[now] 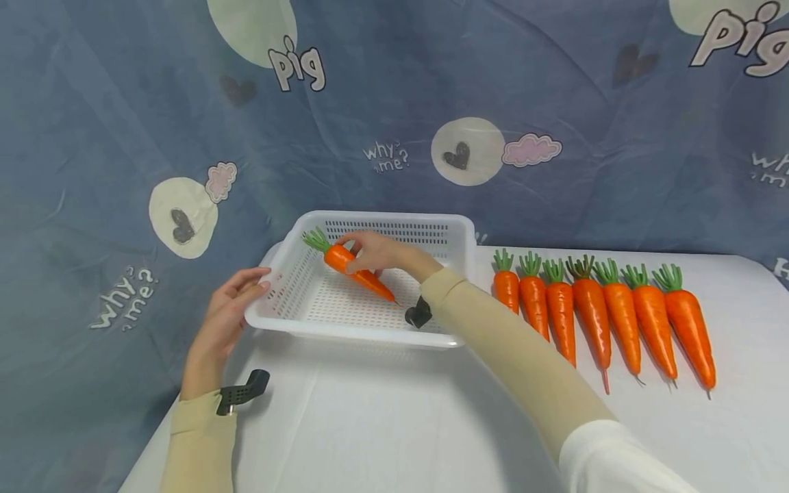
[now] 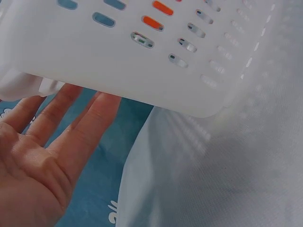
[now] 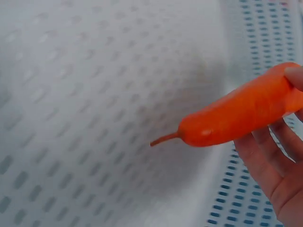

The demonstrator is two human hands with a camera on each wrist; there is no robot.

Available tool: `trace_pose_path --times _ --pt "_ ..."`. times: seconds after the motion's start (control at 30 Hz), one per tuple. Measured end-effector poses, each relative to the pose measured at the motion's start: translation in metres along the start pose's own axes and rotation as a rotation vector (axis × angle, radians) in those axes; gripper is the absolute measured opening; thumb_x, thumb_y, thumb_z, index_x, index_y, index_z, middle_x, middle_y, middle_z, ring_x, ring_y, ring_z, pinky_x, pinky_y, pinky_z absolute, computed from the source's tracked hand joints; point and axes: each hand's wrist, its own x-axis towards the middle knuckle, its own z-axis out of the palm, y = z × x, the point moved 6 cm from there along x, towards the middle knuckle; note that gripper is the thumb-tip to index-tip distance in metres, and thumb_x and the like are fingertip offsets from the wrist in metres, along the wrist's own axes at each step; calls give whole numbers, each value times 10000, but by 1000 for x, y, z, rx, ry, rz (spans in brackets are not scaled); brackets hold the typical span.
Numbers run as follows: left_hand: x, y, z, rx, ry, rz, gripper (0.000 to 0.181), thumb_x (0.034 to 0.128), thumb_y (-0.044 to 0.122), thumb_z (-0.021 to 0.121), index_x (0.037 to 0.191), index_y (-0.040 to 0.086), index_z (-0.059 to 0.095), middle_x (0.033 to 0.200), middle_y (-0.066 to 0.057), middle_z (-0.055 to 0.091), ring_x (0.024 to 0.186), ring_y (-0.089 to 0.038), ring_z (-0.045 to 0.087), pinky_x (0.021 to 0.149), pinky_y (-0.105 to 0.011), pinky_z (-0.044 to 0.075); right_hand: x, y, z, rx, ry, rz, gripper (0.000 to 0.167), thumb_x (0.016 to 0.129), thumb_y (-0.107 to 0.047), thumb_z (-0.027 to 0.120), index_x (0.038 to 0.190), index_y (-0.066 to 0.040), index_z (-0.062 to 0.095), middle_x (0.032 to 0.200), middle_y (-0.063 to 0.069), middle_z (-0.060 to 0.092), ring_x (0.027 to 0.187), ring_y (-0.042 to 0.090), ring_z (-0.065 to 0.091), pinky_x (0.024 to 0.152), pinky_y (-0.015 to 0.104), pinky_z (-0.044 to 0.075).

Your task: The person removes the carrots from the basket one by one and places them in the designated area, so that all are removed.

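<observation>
My right hand (image 1: 377,252) pinches an orange carrot (image 1: 339,259) with a green top inside a white perforated plastic basket (image 1: 357,333). The carrot lies aslant, green top toward the back left, thin root tip toward the front right. In the right wrist view, fingers (image 3: 265,161) are under the carrot (image 3: 236,113), above the basket's slotted floor. At the basket's left end, my left hand (image 1: 224,311) touches the rim with fairly straight fingers. The left wrist view has those fingers (image 2: 87,132) reaching behind the basket wall (image 2: 71,52); the thumb is hidden there.
Right of the basket, several carrots (image 1: 594,315) lie side by side on the white-covered table (image 1: 382,418), green tops to the back. My right forearm covers part of the nearest ones. Behind the table hangs a blue printed cloth (image 1: 370,103).
</observation>
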Motion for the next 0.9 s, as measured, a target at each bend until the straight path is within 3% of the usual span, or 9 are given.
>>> trace_pose_path --times 0.2,0.53,0.9 --pt "0 0 1 7 3 -1 338 957 207 668 1268 115 573 1154 8 618 962 -127 616 701 -257 556 -1 -8 -17 112 101 -74 602 904 -142 702 1449 -159 446 1219 126 560 946 275 626 649 390 573" --pt "2 0 3 20 0 0 360 955 216 670 1282 110 564 1169 -1 609 971 -133 613 705 -258 556 -9 -20 -32 187 190 -126 602 889 -145 720 1431 -154 457 1150 105 587 945 266 633 642 398 578" --pt "0 1 1 -30 13 4 337 954 169 670 1267 90 573 1128 19 624 933 -99 629 683 -241 553 -29 -36 -39 224 215 -170 580 912 -148 689 1432 -134 434 1131 107 588 932 264 635 639 413 576"
